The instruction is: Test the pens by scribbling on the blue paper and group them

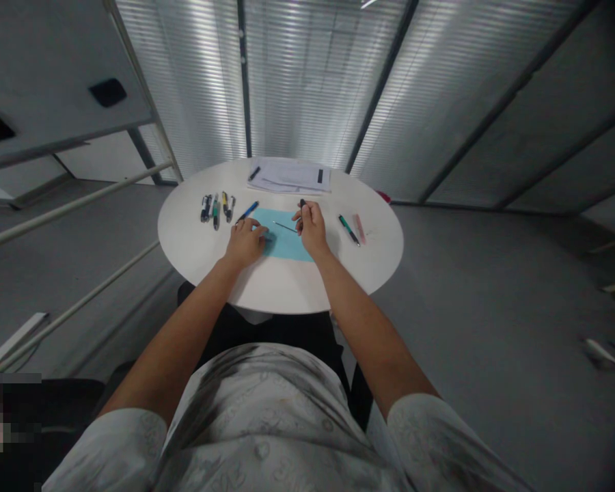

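Observation:
A light-blue sheet (292, 251) lies on a white oval table (277, 290) in front of me. My left hand (247, 242) rests palm down over its left edge, fingers bent and slightly apart. Small shapes beside those fingertips are too faint to name. Above the sheet's right part, my right hand (311, 227) is closed on a dark pen (302, 204), held roughly upright; its lower end is hidden by the fingers. A thin pen refill (285, 227) lies slanted on the sheet between my hands. Just beyond my left hand is a blue pen (247, 210).
Several pens and markers (216, 210) lie at the table's left. On the right are a green and black pen (349, 230) and a pinkish strip (359, 229). A stack of papers (290, 176) with dark items on it lies at the far edge. A metal rail (82, 212) stands left.

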Demonstrator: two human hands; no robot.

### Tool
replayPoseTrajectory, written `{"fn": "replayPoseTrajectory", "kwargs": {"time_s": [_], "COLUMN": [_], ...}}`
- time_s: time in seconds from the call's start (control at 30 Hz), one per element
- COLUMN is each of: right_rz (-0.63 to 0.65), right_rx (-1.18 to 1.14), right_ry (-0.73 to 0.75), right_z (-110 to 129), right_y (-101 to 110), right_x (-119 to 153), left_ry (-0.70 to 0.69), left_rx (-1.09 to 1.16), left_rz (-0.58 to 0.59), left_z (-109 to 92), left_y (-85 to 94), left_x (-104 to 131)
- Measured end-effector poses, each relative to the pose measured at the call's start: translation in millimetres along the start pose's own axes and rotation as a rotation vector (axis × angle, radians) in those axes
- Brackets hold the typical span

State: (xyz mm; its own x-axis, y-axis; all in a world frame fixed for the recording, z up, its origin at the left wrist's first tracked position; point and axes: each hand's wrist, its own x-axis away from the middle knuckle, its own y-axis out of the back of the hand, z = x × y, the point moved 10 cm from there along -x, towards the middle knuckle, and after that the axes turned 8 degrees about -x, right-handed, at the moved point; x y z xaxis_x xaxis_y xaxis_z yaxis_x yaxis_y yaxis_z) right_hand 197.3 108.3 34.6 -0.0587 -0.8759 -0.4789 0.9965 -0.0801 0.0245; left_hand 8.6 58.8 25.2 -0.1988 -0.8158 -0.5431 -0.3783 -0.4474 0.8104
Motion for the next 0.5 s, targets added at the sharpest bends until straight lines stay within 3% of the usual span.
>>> {"fn": "replayPoseTrajectory", "kwargs": {"time_s": [0.23, 0.5], "right_rz": [0.023, 0.119], "right_rx": [0.289, 0.368], "right_ry": [0.084, 0.103], "right_z": [8.1, 23.6], "right_y": [4.8, -1.3], "right_x": [5.7, 11.9], "left_ry": [-0.029, -0.025], "left_rx": [0.012, 0.023], "left_rz": [0.029, 0.033], "left_z": [-0.1, 0.1], "left_y": [-6.6, -7.2], "left_x": [-0.3, -1.3]}}
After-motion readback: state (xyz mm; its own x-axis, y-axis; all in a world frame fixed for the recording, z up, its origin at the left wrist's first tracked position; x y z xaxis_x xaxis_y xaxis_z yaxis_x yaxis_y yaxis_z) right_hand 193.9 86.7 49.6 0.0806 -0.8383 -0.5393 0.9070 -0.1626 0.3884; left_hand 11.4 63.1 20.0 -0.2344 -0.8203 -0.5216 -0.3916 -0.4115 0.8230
